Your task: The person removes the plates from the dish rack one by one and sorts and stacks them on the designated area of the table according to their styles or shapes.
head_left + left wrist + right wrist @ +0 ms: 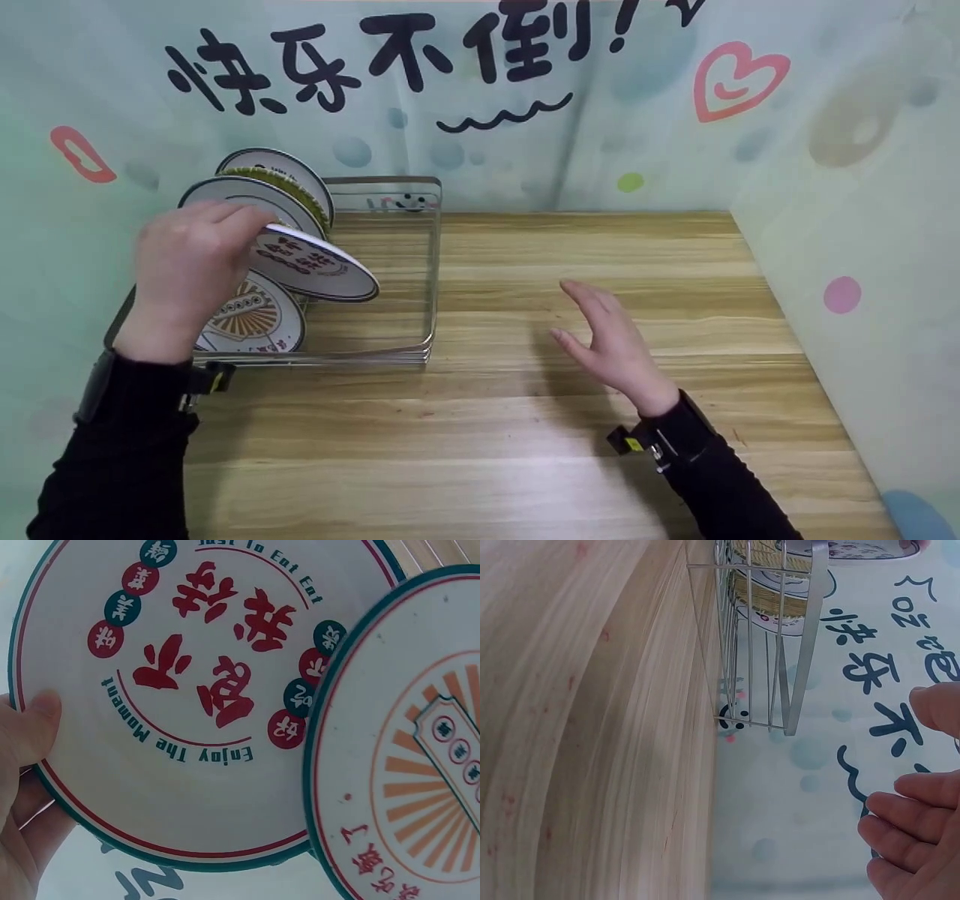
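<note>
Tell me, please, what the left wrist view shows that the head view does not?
Only the left wrist view shows the print on the held plate: "Enjoy The Moment", red characters, the thumb on its rim. Only the head view shows the right hand open above the wooden table, the wire rack and the left hand. Both show the held plate and the sunburst plate.

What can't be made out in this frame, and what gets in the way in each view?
- Head view: the left hand covers its grip on the tilted plate; its fingertips are blurred.
- Head view: the plates standing behind in the wire rack are partly hidden, prints unreadable.
- Left wrist view: the sunburst plate is cut off by the frame edge.
- Right wrist view: the right hand is cropped; only fingers show.
</note>
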`<move>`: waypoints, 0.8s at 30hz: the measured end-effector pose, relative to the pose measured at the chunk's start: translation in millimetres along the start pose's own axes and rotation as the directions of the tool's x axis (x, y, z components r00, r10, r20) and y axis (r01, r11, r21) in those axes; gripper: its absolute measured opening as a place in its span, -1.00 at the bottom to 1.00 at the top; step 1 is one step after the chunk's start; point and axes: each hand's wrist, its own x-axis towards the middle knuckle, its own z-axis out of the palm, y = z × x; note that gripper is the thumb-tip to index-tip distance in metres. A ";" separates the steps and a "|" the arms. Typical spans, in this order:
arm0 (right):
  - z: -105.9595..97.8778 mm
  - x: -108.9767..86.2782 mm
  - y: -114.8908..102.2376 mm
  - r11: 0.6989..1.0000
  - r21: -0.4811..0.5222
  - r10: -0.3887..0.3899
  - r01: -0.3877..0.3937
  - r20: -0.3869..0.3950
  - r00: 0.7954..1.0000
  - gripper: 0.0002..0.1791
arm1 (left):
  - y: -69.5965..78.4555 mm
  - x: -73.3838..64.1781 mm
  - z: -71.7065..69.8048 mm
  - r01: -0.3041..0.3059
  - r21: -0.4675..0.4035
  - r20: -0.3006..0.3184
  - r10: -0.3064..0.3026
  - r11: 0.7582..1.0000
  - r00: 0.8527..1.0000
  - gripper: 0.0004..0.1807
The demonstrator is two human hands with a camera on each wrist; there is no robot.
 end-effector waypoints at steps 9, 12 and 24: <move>2.8 0.8 -0.6 1.000 0.014 -0.015 0.015 -0.001 1.000 -0.30 | 17.3 10.7 -1.0 0.035 -0.061 -0.122 -0.042 0.998 0.992 -0.77; 3.8 0.1 -0.4 1.000 0.013 -0.023 0.023 0.000 1.000 -0.30 | 23.6 14.2 -0.2 0.039 -0.087 -0.154 -0.052 0.995 0.987 -0.76; 7.7 0.7 -2.7 0.999 0.031 -0.044 0.045 -0.032 0.999 -0.31 | 43.3 27.2 -2.1 0.112 -0.148 -0.185 -0.139 0.983 0.973 -0.88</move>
